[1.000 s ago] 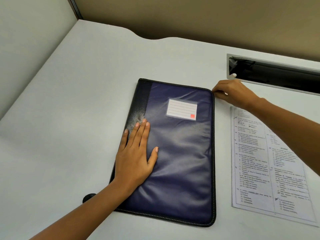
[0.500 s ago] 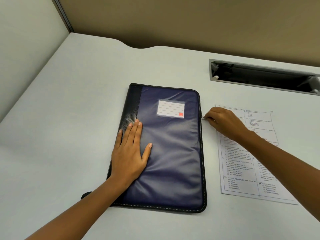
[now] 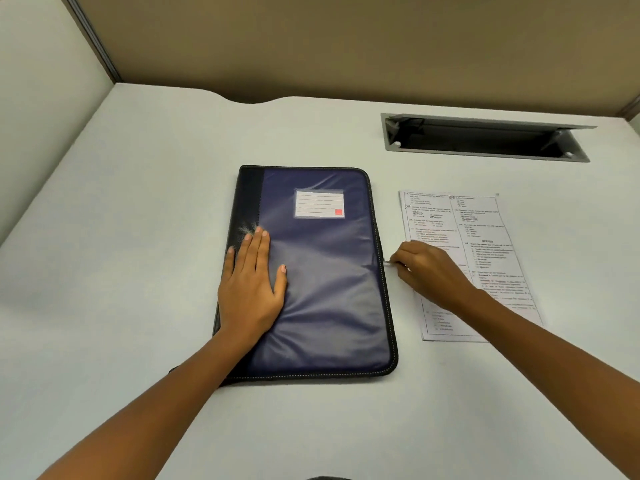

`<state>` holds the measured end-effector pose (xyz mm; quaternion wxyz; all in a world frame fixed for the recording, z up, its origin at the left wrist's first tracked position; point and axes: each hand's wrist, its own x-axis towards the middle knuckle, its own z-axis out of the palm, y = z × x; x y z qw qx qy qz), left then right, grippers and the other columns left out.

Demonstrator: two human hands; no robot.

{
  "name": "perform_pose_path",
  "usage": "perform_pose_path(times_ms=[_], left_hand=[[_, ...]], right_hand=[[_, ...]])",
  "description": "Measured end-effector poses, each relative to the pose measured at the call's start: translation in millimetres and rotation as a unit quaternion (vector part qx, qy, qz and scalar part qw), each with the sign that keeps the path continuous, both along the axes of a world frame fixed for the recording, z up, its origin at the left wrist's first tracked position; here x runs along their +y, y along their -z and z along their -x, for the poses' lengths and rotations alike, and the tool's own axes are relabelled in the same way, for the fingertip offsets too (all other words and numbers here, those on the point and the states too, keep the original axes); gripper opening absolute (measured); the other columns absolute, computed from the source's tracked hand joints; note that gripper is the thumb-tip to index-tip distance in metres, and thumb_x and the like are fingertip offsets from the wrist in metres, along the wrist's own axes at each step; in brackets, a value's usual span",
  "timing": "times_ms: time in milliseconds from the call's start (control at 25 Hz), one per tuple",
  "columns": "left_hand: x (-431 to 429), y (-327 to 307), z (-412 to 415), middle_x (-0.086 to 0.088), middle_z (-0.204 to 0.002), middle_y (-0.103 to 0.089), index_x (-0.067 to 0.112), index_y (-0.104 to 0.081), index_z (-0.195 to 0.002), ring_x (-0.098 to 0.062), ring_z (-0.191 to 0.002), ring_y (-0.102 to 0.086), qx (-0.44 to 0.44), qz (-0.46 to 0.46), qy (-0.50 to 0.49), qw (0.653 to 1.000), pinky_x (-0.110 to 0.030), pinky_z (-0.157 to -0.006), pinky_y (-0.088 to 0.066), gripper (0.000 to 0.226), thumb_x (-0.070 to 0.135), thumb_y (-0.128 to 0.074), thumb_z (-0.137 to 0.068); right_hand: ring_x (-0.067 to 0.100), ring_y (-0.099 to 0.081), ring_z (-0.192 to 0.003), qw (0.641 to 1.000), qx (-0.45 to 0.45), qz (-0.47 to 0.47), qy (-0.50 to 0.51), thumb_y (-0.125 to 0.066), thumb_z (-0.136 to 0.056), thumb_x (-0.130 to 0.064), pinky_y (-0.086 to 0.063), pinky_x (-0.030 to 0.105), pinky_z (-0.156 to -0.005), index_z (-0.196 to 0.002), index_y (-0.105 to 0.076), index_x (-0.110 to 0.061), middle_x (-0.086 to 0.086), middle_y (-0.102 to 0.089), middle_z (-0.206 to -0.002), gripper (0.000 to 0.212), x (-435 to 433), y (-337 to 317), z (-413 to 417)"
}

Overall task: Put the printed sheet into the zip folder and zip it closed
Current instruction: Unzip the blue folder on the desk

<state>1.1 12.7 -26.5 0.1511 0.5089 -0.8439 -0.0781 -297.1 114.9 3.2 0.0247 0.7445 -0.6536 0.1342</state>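
A dark blue zip folder (image 3: 325,278) with a black spine and a white label lies flat on the white desk. My left hand (image 3: 251,285) rests flat on its left half, fingers straight. My right hand (image 3: 427,268) pinches the small metal zip pull (image 3: 388,262) about halfway down the folder's right edge. The printed sheet (image 3: 485,230) lies on the desk right of the folder, partly under my right hand and forearm.
A grey cable slot (image 3: 485,140) with its flap raised is set into the desk (image 3: 138,237) at the back right. Partition walls close off the desk at the back and on the left.
My right hand has drawn the zip pull from the folder's top right corner down its right edge to about the middle. My left hand stays flat on the folder.
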Motion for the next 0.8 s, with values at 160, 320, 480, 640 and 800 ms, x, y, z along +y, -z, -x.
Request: perform_pose_path(times_ms=[160,320,480,640,800], left_hand=[[-1,1,0,-0.002,-0.156,-0.024,0.015,-0.020,-0.150,-0.017,-0.145,-0.019,-0.001,0.004,0.005,1.000,-0.038,-0.120,-0.011,0.066,0.049,-0.018,-0.093],[-2,2,0,-0.004,-0.155,-0.027,0.013,-0.023,-0.149,-0.019,-0.144,-0.021,0.001,0.009,0.008,1.000,-0.040,-0.119,-0.012,0.062,0.041,-0.025,-0.094],[-2,2,0,-0.006,-0.155,-0.027,0.011,-0.025,-0.148,-0.021,-0.144,-0.021,0.012,0.012,0.014,1.000,-0.040,-0.119,-0.012,0.061,0.032,-0.025,-0.091],[-3,5,-2,-0.006,-0.156,-0.025,0.011,-0.023,-0.149,-0.021,-0.145,-0.019,0.012,0.015,0.019,1.000,-0.040,-0.120,-0.009,0.062,0.031,-0.024,-0.090],[-5,1,-5,-0.007,-0.157,-0.023,0.010,-0.022,-0.149,-0.023,-0.145,-0.016,0.015,-0.007,0.040,0.999,-0.042,-0.120,-0.008,0.062,0.034,-0.024,-0.093]], right_hand=[[0.024,-0.063,-0.062,1.000,-0.013,-0.003,0.004,-0.075,-0.069,0.005,-0.051,0.029,-0.048,-0.078,-0.072,-0.003,0.006,-0.067,-0.071,0.012,46,2,-22],[0.023,-0.062,-0.064,0.999,-0.035,-0.006,0.035,-0.073,-0.073,0.002,-0.051,0.032,-0.049,-0.079,-0.071,-0.005,0.005,-0.065,-0.071,0.010,91,5,-43],[0.022,-0.060,-0.064,0.996,-0.060,-0.009,0.059,-0.072,-0.075,-0.001,-0.050,0.030,-0.050,-0.081,-0.070,-0.007,0.002,-0.064,-0.073,0.009,127,6,-66],[0.022,-0.059,-0.062,0.992,-0.064,0.024,0.108,-0.073,-0.072,0.000,-0.048,0.029,-0.048,-0.080,-0.070,-0.007,0.002,-0.064,-0.072,0.011,139,6,-83],[0.020,-0.058,-0.069,0.978,-0.093,0.040,0.184,-0.072,-0.072,0.000,-0.046,0.029,-0.051,-0.078,-0.067,-0.009,0.001,-0.062,-0.074,0.012,140,14,-99]])
